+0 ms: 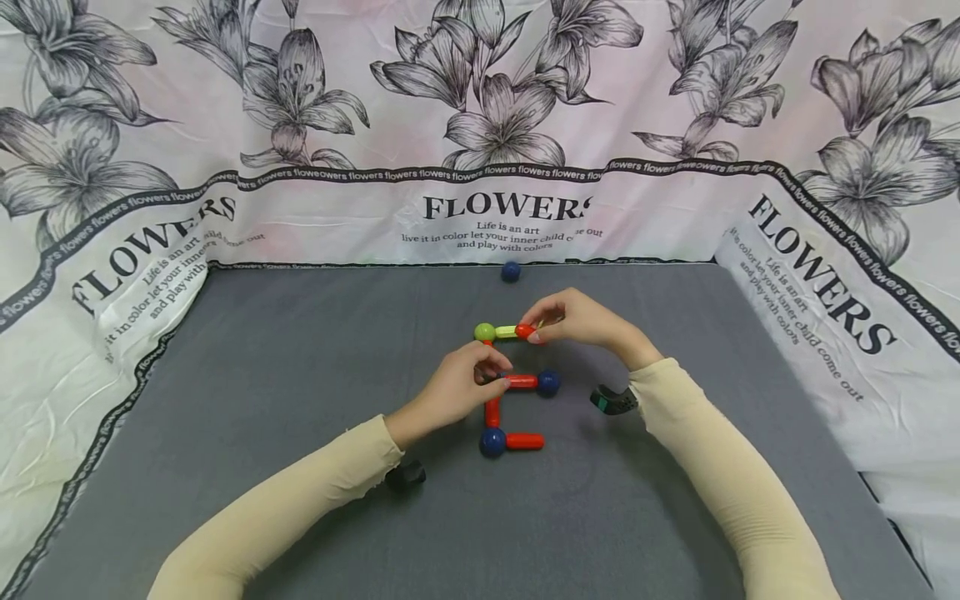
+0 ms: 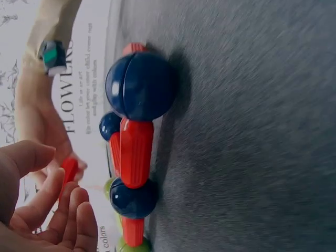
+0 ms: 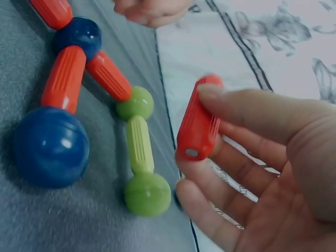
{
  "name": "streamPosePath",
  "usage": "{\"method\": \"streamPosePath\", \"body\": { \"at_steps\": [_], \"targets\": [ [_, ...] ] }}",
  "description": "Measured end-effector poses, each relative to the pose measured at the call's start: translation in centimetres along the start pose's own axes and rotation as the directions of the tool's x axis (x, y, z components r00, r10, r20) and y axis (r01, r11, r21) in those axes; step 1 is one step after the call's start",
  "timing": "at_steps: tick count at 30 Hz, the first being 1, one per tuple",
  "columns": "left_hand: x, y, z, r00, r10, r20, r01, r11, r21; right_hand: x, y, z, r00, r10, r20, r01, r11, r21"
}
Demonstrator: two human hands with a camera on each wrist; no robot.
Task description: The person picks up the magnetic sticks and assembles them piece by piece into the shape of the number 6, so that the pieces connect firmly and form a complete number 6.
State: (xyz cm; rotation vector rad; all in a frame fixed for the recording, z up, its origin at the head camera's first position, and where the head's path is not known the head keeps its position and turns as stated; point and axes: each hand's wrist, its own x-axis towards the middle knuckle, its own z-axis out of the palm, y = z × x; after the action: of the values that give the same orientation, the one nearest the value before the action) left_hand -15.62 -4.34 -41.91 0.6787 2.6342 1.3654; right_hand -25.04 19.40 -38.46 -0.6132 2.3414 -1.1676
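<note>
Between its thumb and fingers my right hand pinches a red magnetic rod, its end showing a small metal spot. That rod is held above a joined figure of balls and rods on the cloth. My left hand hovers over the figure's middle, fingers loosely bent and holding nothing. A blue ball forms the near corner, with a red rod pointing right. The middle blue ball links to another blue ball. Farther up, a green ball joins a yellow-green rod and second green ball.
A loose blue ball lies at the far edge of the grey cloth. Flower-printed fabric stands up behind and along both sides. Dark wrist devices hang below both sleeves.
</note>
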Motion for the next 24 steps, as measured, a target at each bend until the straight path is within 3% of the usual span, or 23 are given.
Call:
{"method": "streamPosePath", "body": {
  "at_steps": [6,13,18,24],
  "targets": [
    [2.0,0.4,0.6,0.996,0.041,0.084,-0.043,0.999,0.023,-2.0,1.6,-0.8,0.985,0.127,-0.116,-0.126,0.992,0.009],
    [3.9,0.4,1.9,0.977,0.087,0.195,-0.109,0.988,0.107,-3.7,2.6,-0.5,0.967,0.217,-0.136,-0.208,0.975,0.075],
    [4.8,0.6,2.7,0.962,0.072,0.263,-0.116,0.981,0.157,-4.5,2.6,0.3,0.956,0.255,-0.148,-0.241,0.965,0.105],
    [5.5,0.5,3.4,0.958,0.038,0.284,-0.11,0.965,0.24,-5.6,2.5,1.2,0.935,0.313,-0.165,-0.288,0.944,0.158]
  ]
}}
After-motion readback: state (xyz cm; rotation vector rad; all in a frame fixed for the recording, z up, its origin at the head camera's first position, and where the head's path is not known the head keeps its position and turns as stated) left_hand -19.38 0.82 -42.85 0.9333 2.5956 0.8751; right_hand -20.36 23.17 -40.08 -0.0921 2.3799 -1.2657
